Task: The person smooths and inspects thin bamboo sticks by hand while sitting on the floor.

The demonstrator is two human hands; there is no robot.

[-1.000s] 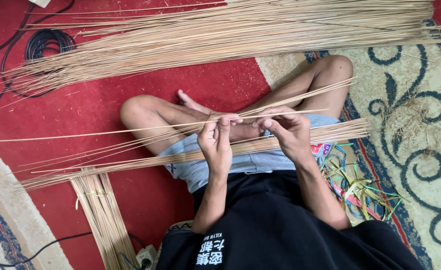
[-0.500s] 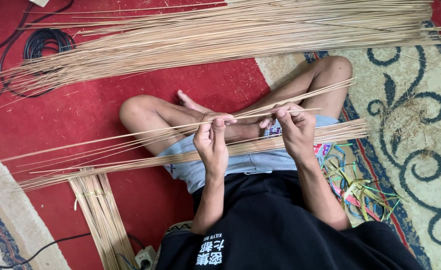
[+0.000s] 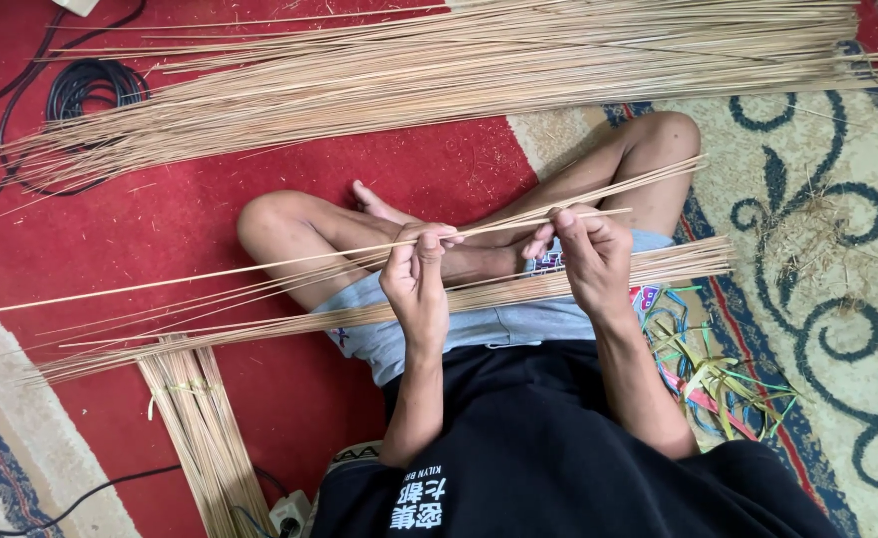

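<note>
- The left hand is pinching a thin pale stick between thumb and fingertips, with the remaining fingers curled in; the exact number of sticks in the pinch is hard to make out.
- The right hand is closing its fingers around the same stick further right, thumb pressing on top; its palm is facing away, so the grip underneath is hidden.
- The stick is running from the far left edge of the view, over the crossed legs, to just right of the right hand.
- A loose bundle of sticks is lying across the lap beneath both hands, partly covered by the wrists.
- A large heap of sticks is spreading over the red carpet on the far side, its right end cut off by the frame.
- A tied bundle at near left is running out of the bottom edge.
- Coloured strips are lying near right, half hidden behind the right forearm.
- A coiled black cable is sitting at far left, partly under the heap.
</note>
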